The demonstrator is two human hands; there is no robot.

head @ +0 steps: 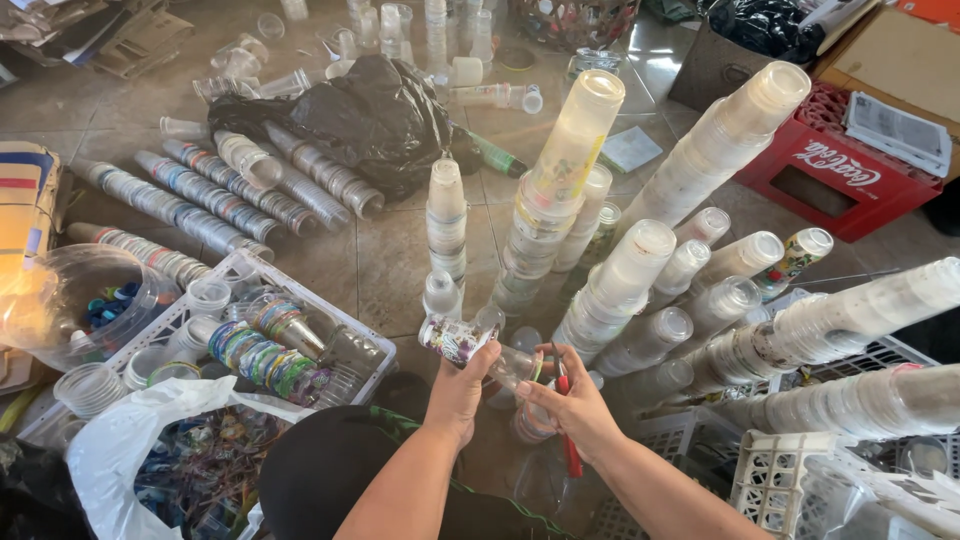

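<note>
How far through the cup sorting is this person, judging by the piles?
Done: many tall stacks of clear cups stand ahead, more lie left. In hand: the left hand holds a printed cup; the right hand holds a red-handled tool. Left: labelled cups fill the white crate.

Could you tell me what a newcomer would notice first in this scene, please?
Probably the tall leaning stacks of clear plastic cups filling the middle and right. Next, the left hand holding a printed cup at bottom centre, beside the right hand gripping a red-handled tool. A crumpled black bag lies beyond.
</note>
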